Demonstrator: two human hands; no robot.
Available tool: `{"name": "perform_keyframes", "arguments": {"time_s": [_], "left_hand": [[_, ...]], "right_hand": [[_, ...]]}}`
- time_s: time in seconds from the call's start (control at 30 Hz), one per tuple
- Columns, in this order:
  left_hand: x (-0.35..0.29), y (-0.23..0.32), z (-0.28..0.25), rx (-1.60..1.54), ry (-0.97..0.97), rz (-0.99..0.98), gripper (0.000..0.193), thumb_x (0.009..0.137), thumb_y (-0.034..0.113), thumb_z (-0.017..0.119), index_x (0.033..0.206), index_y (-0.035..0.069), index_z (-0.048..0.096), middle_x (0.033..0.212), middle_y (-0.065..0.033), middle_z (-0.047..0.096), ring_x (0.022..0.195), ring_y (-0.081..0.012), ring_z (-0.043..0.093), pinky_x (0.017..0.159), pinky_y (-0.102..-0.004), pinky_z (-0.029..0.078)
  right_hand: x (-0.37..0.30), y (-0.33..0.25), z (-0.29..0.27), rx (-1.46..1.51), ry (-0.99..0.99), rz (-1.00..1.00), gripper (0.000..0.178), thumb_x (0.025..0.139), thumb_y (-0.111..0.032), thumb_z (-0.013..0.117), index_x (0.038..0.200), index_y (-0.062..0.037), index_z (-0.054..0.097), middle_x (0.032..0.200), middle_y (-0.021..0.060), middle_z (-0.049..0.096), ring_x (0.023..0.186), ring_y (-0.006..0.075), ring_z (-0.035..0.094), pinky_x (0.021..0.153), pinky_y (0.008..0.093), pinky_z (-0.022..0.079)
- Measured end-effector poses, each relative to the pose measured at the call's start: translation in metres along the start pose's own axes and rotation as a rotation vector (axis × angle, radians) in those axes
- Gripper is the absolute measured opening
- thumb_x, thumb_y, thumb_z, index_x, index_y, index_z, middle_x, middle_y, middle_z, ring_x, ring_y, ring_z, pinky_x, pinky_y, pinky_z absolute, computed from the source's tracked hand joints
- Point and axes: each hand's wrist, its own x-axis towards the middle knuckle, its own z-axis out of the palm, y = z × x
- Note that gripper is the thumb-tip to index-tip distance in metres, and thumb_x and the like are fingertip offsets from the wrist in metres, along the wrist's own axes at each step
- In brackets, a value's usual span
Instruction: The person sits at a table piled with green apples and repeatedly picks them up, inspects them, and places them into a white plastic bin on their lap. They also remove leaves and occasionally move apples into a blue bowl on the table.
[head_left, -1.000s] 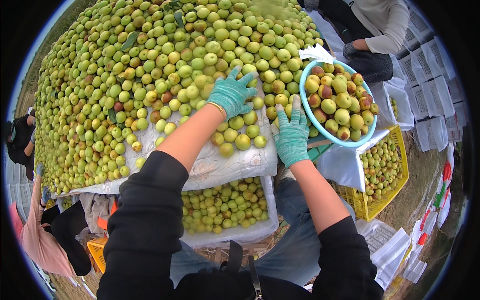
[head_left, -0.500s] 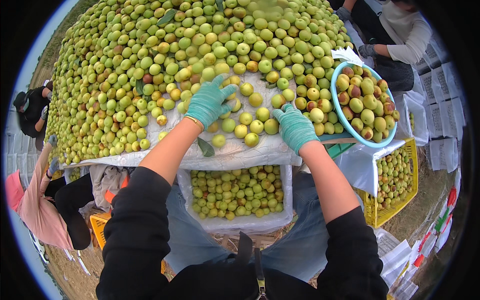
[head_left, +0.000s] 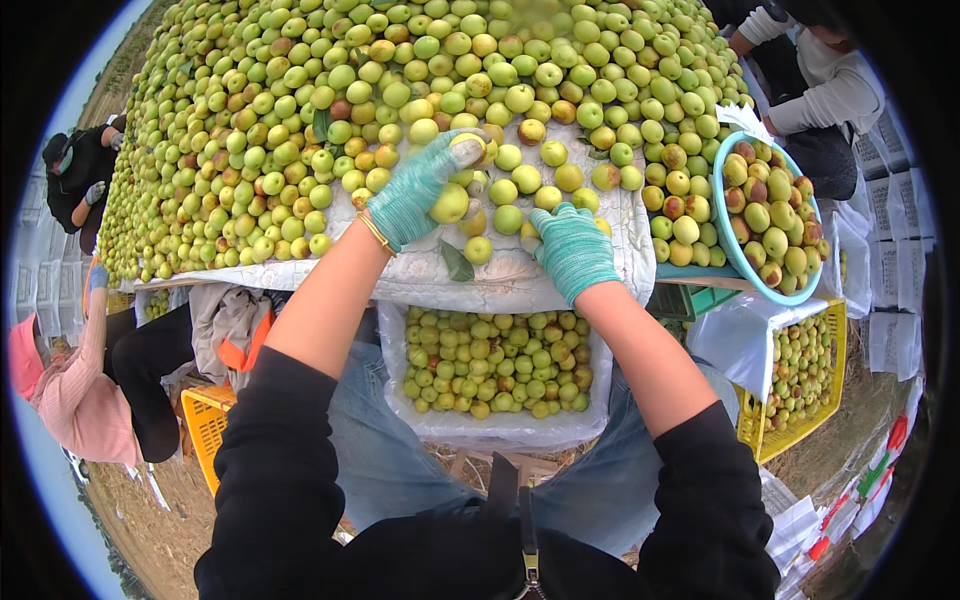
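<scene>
Green jujubes (head_left: 300, 130), some blushed brown, lie heaped over a table with a pale quilted cloth (head_left: 390, 285) at its near edge. My left hand (head_left: 415, 195), in a teal knit glove, curls its fingers round a jujube (head_left: 450, 204); another shows at its fingertips. To its right, my right hand (head_left: 576, 250), gloved alike, rests low over the cloth with fingers bent inward. What lies under those fingers is mostly hidden. Several loose jujubes (head_left: 507, 219) lie between the hands, and a green leaf (head_left: 456, 262) is below my left hand.
Below the table edge, between my knees, stands a lined crate (head_left: 597, 415) of jujubes. A blue-rimmed basket (head_left: 728, 225) of browner fruit sits at right, above a yellow crate (head_left: 838, 365). People work at the left (head_left: 85, 400) and far right (head_left: 830, 90).
My left hand has gone from spread fingers to curled round a jujube. My right hand's fingers have bent inward more. Loose jujubes between the hands have shifted, and the whole view has moved slightly.
</scene>
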Motion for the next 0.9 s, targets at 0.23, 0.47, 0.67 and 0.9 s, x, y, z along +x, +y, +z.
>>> {"name": "perform_keyframes", "arguments": {"time_s": [0.23,0.47,0.67,0.9], "left_hand": [[-0.098,-0.056,-0.001,-1.15,-0.377,-0.335,0.064,0.09,0.055,0.054,0.139,0.016,0.039,0.137,-0.0216,0.039,0.095,-0.0288,0.054,0.061,-0.0311,0.054],[-0.141,-0.12,-0.021,-1.23,-0.403,-0.544,0.059,0.091,0.051,0.054,0.136,0.015,0.041,0.135,-0.0267,0.04,0.094,-0.0318,0.056,0.061,-0.0364,0.056],[-0.145,-0.184,-0.045,-0.828,0.076,-0.773,0.049,0.089,0.049,0.059,0.128,0.02,0.049,0.128,-0.0188,0.05,0.099,-0.03,0.06,0.061,-0.0337,0.057],[-0.152,-0.216,-0.055,0.35,0.476,-0.591,0.047,0.086,0.03,0.067,0.125,0.008,0.054,0.109,-0.0122,0.062,0.097,-0.0226,0.06,0.072,-0.0338,0.054]], "right_hand": [[0.015,0.006,0.02,0.192,0.067,0.109,0.042,0.073,-0.023,0.074,0.111,-0.0113,0.058,0.107,0.0176,0.057,0.097,0.0357,0.06,0.083,0.0429,0.051],[-0.007,0.006,-0.014,0.348,0.249,-0.022,0.049,0.071,-0.017,0.075,0.115,-0.0051,0.059,0.102,0.0191,0.062,0.098,0.034,0.061,0.084,0.04,0.051],[-0.082,-0.013,0.001,0.543,-0.433,-0.043,0.045,0.066,-0.02,0.077,0.108,-0.0092,0.065,0.092,0.0163,0.066,0.09,0.0308,0.064,0.082,0.0378,0.05],[-0.095,0.001,0.037,0.412,-0.584,-0.044,0.039,0.078,-0.022,0.069,0.115,-0.0103,0.063,0.099,0.019,0.066,0.093,0.0342,0.064,0.085,0.0394,0.05]]}}
